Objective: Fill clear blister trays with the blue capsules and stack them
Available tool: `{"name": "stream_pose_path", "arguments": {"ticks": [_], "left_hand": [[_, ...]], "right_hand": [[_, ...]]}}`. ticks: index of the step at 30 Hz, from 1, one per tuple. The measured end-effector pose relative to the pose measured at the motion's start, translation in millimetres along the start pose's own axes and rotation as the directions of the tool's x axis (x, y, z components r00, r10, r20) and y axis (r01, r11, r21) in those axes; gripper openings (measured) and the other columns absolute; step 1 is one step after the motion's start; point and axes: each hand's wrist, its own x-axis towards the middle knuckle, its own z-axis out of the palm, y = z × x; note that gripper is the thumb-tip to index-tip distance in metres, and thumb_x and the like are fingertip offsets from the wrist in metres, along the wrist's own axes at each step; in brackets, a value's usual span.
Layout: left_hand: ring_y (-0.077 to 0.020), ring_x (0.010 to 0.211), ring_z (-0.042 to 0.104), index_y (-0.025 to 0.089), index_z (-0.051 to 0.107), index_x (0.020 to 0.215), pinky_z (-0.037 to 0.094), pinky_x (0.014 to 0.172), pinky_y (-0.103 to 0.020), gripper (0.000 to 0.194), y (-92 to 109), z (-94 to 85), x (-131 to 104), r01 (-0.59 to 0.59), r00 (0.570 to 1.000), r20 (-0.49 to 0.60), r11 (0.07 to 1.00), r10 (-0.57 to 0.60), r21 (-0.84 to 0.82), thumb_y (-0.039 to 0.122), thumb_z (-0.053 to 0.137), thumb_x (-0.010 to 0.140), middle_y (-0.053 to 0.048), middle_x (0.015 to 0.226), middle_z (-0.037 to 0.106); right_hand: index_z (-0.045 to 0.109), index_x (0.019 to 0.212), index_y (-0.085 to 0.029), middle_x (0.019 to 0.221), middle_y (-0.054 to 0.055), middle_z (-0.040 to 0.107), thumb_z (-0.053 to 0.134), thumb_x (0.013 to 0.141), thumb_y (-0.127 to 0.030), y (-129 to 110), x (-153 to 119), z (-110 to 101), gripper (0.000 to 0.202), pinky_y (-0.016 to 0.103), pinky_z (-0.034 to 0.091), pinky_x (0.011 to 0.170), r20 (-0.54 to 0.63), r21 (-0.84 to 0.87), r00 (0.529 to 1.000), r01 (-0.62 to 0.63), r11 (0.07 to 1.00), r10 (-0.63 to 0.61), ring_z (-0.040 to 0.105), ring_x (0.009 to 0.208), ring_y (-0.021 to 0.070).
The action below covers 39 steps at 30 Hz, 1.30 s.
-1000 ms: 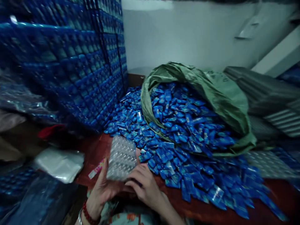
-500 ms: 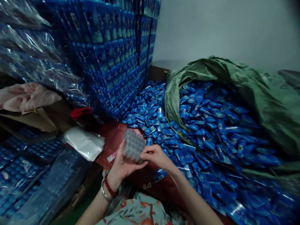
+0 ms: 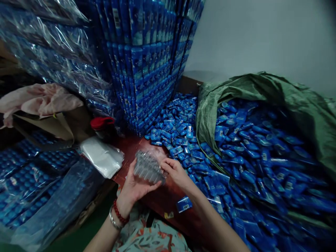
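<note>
My left hand (image 3: 138,183) is wrapped round the lower left of a block of clear ribbed plastic pieces (image 3: 148,168), its thumb along the near edge. What kind of pieces they are I cannot make out. The fingers of my right hand (image 3: 174,171) pinch a bit of clear film at the block's right edge. Beneath both hands lies a red surface (image 3: 131,148). A single small blue packet (image 3: 184,204) lies on it close to my right forearm.
Many small blue bottles (image 3: 181,136) are heaped on the right, spilling from a green sack (image 3: 207,119). Tall stacks of blue bottles (image 3: 147,70) rise behind. To the left are clear plastic bags (image 3: 101,155), a red-lidded container (image 3: 102,122) and film-wrapped blue packs (image 3: 28,185).
My view has swung left, so the surroundings sit further right. The block is tilted differently, and my right hand has drawn slightly outward at its right edge with the film.
</note>
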Motion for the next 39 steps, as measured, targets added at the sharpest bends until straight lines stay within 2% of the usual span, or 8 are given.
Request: {"name": "stream_pose_path", "arguments": {"ticks": [4, 7, 9, 13, 17, 20, 28, 39], "left_hand": [[-0.0288, 0.099, 0.059, 0.019, 0.055, 0.111, 0.041, 0.090, -0.055, 0.051, 3.4, -9.2, -0.3, 0.023, 0.999, -0.024, 0.999, -0.023, -0.024, 0.054, 0.060, 0.075, -0.009, 0.103, 0.065], [-0.0293, 0.098, 0.060, 0.018, 0.056, 0.111, 0.040, 0.091, -0.057, 0.053, 0.8, -11.8, -0.7, 0.057, 0.998, -0.035, 0.997, -0.059, -0.054, 0.054, 0.063, 0.072, -0.009, 0.100, 0.066], [-0.0306, 0.100, 0.059, 0.018, 0.056, 0.110, 0.040, 0.090, -0.057, 0.054, -3.0, -9.4, -1.1, 0.068, 0.997, -0.031, 0.996, -0.070, -0.062, 0.055, 0.063, 0.072, -0.009, 0.100, 0.066], [-0.0310, 0.101, 0.059, 0.019, 0.055, 0.112, 0.042, 0.088, -0.056, 0.054, -9.8, -1.2, -2.1, 0.065, 0.998, -0.022, 0.996, -0.067, -0.062, 0.054, 0.063, 0.072, -0.009, 0.102, 0.066], [-0.0305, 0.101, 0.059, 0.019, 0.054, 0.114, 0.040, 0.090, -0.056, 0.056, -8.0, -0.6, -1.4, 0.048, 0.998, -0.035, 0.997, -0.050, -0.064, 0.055, 0.061, 0.073, -0.009, 0.100, 0.066], [-0.0310, 0.096, 0.061, 0.018, 0.056, 0.110, 0.038, 0.090, -0.061, 0.051, -4.4, -4.6, 1.5, 0.001, 1.000, -0.008, 1.000, -0.001, -0.017, 0.055, 0.058, 0.076, -0.009, 0.097, 0.066], [-0.0292, 0.084, 0.064, 0.013, 0.061, 0.095, 0.035, 0.089, -0.067, 0.044, -14.0, 4.5, 9.0, 0.044, 0.999, -0.008, 0.996, -0.043, 0.078, 0.054, 0.056, 0.078, -0.008, 0.087, 0.067], [-0.0330, 0.093, 0.063, 0.016, 0.061, 0.095, 0.038, 0.089, -0.064, 0.042, -15.8, 2.7, 1.3, 0.012, 1.000, -0.012, 0.999, -0.011, 0.038, 0.053, 0.059, 0.077, -0.010, 0.092, 0.069]], "right_hand": [[0.054, 0.070, -0.019, 0.062, -0.004, 0.048, 0.049, 0.085, -0.042, -19.4, 7.7, -23.1, 0.028, 0.022, 0.034, 0.057, -0.230, -0.249, 0.953, 0.138, 0.959, -0.196, 0.044, 0.059, 0.0109], [0.055, 0.077, -0.020, 0.070, -0.001, 0.053, 0.043, 0.090, -0.040, -42.6, 28.2, -52.3, 0.026, 0.025, 0.036, 0.064, -0.444, -0.598, 0.741, 0.174, 0.782, -0.504, 0.048, 0.066, 0.0134], [0.057, 0.081, -0.020, 0.077, 0.003, 0.057, 0.040, 0.092, -0.037, -52.8, 52.4, -68.6, 0.027, 0.028, 0.036, 0.073, -0.384, -0.802, 0.648, 0.119, 0.585, -0.657, 0.051, 0.075, 0.0161], [0.062, 0.095, -0.020, 0.095, 0.009, 0.062, 0.043, 0.092, -0.030, -52.9, 96.9, -76.5, 0.022, 0.036, 0.033, 0.086, -0.103, -0.957, 0.788, 0.087, 0.276, -0.608, 0.054, 0.092, 0.0210], [0.064, 0.091, -0.020, 0.092, 0.006, 0.064, 0.049, 0.089, -0.030, -43.8, 80.8, -45.1, 0.018, 0.033, 0.038, 0.083, -0.065, -0.823, 0.855, 0.246, 0.513, -0.514, 0.056, 0.089, 0.0191], [0.065, 0.086, -0.021, 0.082, 0.001, 0.065, 0.060, 0.082, -0.034, -40.5, 34.6, -10.2, 0.014, 0.026, 0.042, 0.071, 0.150, -0.562, 0.927, 0.366, 0.742, -0.344, 0.058, 0.077, 0.0149], [0.069, 0.074, -0.019, 0.072, -0.001, 0.066, 0.071, 0.071, -0.024, -23.8, -2.3, 12.0, 0.006, 0.023, 0.042, 0.068, 0.155, -0.249, 0.982, 0.143, 0.958, -0.106, 0.057, 0.072, 0.0132], [0.071, 0.079, -0.019, 0.075, -0.001, 0.068, 0.059, 0.077, -0.019, -41.5, -3.0, 11.3, 0.012, 0.021, 0.042, 0.067, 0.193, -0.251, 0.977, 0.139, 0.958, -0.091, 0.058, 0.069, 0.0120]]}}
